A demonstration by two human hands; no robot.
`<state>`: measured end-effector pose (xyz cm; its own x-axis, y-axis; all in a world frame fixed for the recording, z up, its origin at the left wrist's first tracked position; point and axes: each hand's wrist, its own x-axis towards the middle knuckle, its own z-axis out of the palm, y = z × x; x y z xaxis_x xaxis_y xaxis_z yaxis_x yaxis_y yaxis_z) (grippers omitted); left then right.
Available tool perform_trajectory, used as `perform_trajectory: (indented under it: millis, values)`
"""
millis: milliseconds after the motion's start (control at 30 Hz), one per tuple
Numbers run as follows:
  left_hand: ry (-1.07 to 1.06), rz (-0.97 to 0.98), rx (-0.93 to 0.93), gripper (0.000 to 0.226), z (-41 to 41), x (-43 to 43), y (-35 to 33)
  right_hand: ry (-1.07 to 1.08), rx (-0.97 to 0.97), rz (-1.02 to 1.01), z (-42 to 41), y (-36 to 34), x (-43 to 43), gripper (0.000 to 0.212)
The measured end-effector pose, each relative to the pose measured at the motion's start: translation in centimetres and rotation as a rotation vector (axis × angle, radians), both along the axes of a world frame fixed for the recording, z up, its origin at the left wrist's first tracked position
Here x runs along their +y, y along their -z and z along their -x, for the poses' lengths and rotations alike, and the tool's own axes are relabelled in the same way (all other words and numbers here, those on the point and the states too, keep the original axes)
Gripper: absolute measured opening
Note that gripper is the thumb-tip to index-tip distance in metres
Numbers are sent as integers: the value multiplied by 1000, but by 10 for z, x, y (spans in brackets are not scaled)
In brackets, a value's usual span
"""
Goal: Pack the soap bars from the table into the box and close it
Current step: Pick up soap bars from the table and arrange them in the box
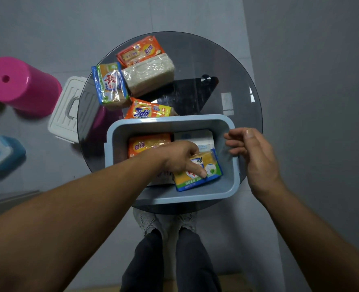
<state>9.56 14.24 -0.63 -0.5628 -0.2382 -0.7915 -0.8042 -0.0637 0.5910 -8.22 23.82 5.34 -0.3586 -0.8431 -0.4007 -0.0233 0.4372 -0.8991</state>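
Observation:
A pale blue open box [170,123] stands at the near side of a round glass table [237,85]. Inside lie an orange soap pack [147,144], a white pack [195,137] and a blue-and-yellow soap pack [203,175]. My left hand [178,159] reaches into the box and holds the blue-and-yellow pack, thumb on its top face. My right hand [256,152] hovers over the box's right rim with loosely curled fingers, holding nothing. Behind the box on the table lie a Tide pack [149,111], a blue-edged pack [109,83], a clear-wrapped pale bar [149,74] and an orange pack [140,50].
A white lid with a handle [69,108] lies on the floor left of the table, partly under the glass. A pink stool [20,85] and a blue lidded container [1,152] stand further left. My shoes [166,224] are under the table's near edge.

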Motion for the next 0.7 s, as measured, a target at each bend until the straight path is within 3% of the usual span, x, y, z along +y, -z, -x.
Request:
perform_trajectory:
  millis: [233, 333, 467, 567, 700]
  values:
    - [324, 331, -104, 68, 16, 15, 4, -173, 330, -1, -8, 2, -2, 5]
    - [344, 456, -84, 70, 13, 23, 6, -152, 443, 17, -8, 4, -5, 15]
    - [168, 535, -17, 60, 3, 32, 4, -132, 559, -77, -6, 8, -10, 38]
    - [143, 635, -37, 47, 1, 39, -5, -143, 548, -100, -5, 14, -13, 46]
    - [193, 655, -123, 33, 1, 47, -17, -186, 371, -143, -6, 23, -13, 51]
